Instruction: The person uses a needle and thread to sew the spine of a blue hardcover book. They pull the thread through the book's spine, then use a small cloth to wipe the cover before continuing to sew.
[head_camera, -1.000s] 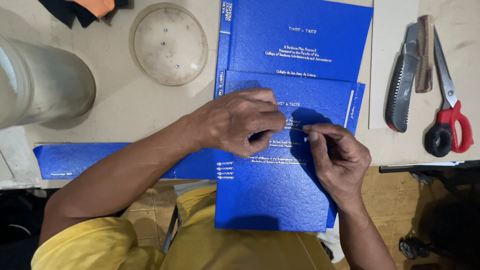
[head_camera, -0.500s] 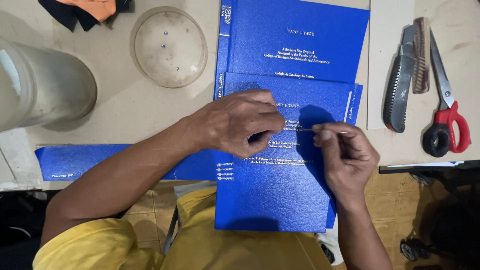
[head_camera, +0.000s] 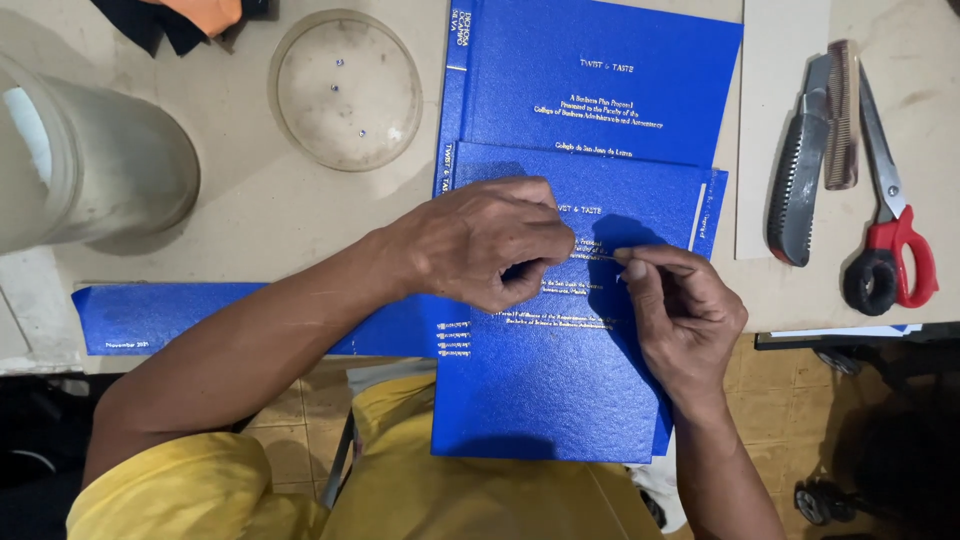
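Blue book (head_camera: 560, 390) on beige worktable (head_camera: 250, 215); left hand (head_camera: 490, 245) pressing cover, right hand (head_camera: 680, 310) pinching thin strip (head_camera: 596, 256).

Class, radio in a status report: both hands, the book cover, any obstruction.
Left hand pressing blue book cover. Right hand pinching thin strip over the gold lettering. Scissors well aside; nothing obstructing.

A round clear plastic lid (head_camera: 345, 88) lies flat on the beige table (head_camera: 250, 210), with a large translucent cylindrical container (head_camera: 85, 165) to its left. At the top edge sits dark and orange cloth (head_camera: 185, 15). On the right, a grey serrated knife (head_camera: 800, 170) lies beside a brown comb (head_camera: 842, 115), touching it, and red-handled scissors (head_camera: 895, 225) rest just beside them. A pale cardboard sheet (head_camera: 775, 60) lies under the knife's tip.
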